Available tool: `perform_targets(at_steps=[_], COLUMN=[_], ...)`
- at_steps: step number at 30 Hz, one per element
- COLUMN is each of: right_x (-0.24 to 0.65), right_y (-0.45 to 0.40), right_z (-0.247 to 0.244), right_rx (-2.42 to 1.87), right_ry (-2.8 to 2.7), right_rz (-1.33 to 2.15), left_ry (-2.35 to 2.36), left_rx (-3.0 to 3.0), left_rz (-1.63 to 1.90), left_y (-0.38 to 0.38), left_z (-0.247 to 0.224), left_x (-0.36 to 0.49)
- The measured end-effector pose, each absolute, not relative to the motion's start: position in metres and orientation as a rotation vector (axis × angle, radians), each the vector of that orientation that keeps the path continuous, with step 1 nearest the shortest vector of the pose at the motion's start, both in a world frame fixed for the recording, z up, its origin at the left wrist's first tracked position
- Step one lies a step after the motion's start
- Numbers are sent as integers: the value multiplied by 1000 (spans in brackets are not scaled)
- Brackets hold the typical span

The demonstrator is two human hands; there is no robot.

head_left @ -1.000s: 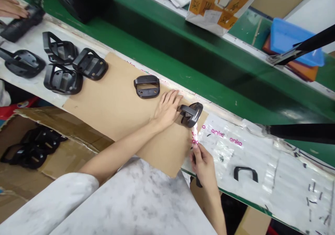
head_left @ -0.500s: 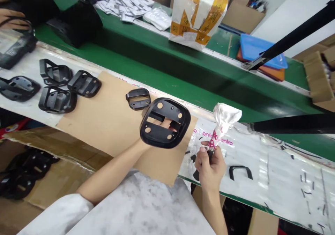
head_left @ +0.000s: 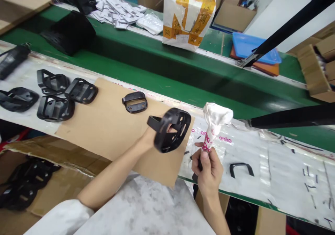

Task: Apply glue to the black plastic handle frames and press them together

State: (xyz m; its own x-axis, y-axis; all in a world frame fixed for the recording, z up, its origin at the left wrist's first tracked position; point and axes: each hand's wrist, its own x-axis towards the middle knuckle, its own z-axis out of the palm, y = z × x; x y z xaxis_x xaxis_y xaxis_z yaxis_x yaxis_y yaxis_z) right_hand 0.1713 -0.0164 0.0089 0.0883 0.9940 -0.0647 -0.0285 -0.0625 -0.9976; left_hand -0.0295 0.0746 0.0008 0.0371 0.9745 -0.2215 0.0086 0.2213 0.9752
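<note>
1. Head view: your left hand [head_left: 150,136] is holding a black part [head_left: 162,132]. The part hides most of your fingers, but a bit of your hand shows through its hole.
2. That black part is up in the air over the brown sheet [head_left: 112,123], tipped on its side, near the sheet's right end.
3. Your right hand [head_left: 208,167] is closed around a wrapped tool [head_left: 213,128], with your thumb pressed on it. The tool's white top points up, and pink letters run down its neck.
4. Another black part [head_left: 136,107] lies on the brown sheet, just past your left hand.
5. To the right of your right hand, a black loop [head_left: 241,165] lies on the white cover [head_left: 282,168].
6. Far to your left sit four more black parts [head_left: 56,109], close together. One is at the sheet's edge.
7. Below them, a cardboard box [head_left: 65,182] has black pieces in it.
8. Past the table runs a green belt [head_left: 157,78]. Behind it are a taped white box [head_left: 169,15] and a blue tray [head_left: 251,46].
</note>
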Motion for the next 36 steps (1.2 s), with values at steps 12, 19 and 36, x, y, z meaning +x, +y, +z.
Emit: perform_targets(at_steps=[12,19,36], right_x=[175,168,166], right_y=[-33,-11,-9], right_z=[-26,-6,-9], right_rx=[-1521,-1335,-1341], right_ry=[-800,-1130,-1167], right_rz=[1477,1267,1275], left_ry=[1174,1053,1106], left_rx=[1523,1213,1774], left_rz=[1165,1115,971], left_y=[62,38,23], left_z=[-3,19,4], left_x=[-16,-2,-19])
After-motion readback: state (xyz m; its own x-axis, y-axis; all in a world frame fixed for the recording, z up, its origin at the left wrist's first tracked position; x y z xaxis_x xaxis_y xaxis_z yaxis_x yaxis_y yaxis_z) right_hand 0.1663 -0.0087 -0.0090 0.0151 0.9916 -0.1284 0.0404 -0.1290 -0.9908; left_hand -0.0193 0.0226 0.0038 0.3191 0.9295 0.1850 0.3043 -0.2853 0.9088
